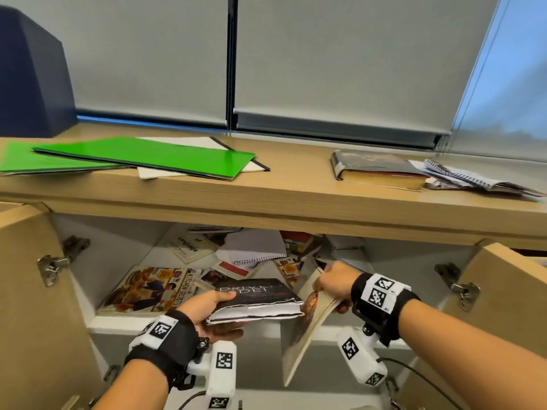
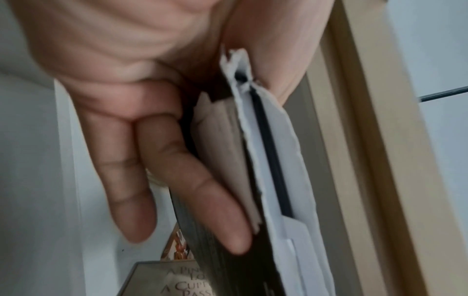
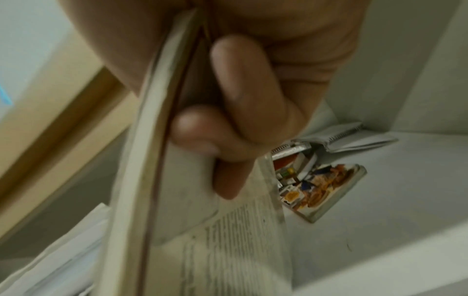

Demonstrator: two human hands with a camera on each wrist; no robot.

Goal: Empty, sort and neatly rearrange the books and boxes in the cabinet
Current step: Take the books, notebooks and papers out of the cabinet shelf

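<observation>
- an open cabinet under a wooden counter, both doors swung wide, seen from above by the person emptying it.
- the left hand grips a dark book with a torn white jacket, thumb on the cover and fingers underneath, held flat just in front of the shelf edge.
- the right hand pinches a thin picture book by its upper edge; it hangs tilted, lower corner dropping below the shelf, touching the dark book's right end.
- behind the hands the shelf holds a loose heap: a cookbook lying flat at left, a spiral notebook and small paperbacks at the back.
- on the counter lie green folders at left, and a thick old book beside spiral pads at right.
- judgement: this is the emptying step, with most of the heap left inside.
- to do it well: lift both books clear of the counter's lip before raising them, support the hanging book from below so its pages do not bend, and set each on the counter with its own kind.
- the torn jacket could slip or rip further, so a firm grip on the covers seems wise.
</observation>
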